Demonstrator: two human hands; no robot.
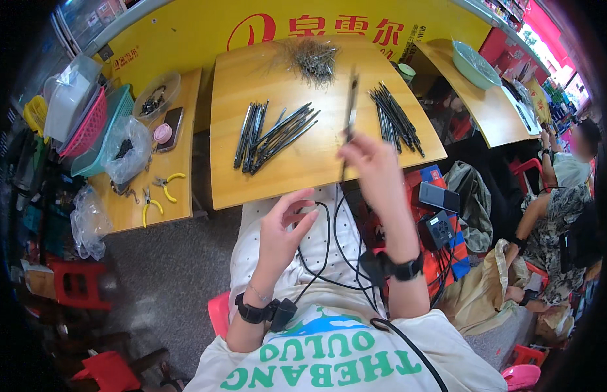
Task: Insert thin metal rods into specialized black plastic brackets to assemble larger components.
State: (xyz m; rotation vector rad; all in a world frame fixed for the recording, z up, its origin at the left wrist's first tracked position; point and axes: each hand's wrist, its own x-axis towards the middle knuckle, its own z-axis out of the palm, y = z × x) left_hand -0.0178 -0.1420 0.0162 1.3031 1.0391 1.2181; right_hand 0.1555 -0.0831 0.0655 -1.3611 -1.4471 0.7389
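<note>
My right hand [375, 160] pinches a slender dark stick [351, 104] between thumb and fingers, raised over the wooden table [241, 78]. The stick stands nearly upright and is smeared by motion. Above my lap, close to the table's near edge, my left hand [282, 225] is open, fingers curved and apart, holding nothing. Thin black sticks [271, 137] lie in a loose fanned bundle on the table's left part. A second bundle of similar black sticks [396, 117] lies on the right. Toward the far edge sits a tangled heap of fine, wiry strands [314, 62].
On the left side table are yellow-handled pliers [152, 208], a clear plastic bag [128, 150], stacked baskets [88, 124] and a round tray [157, 98]. A black cable [328, 245] crosses my lap. To the right, people sit beside another table [476, 108] holding a green basin [475, 64].
</note>
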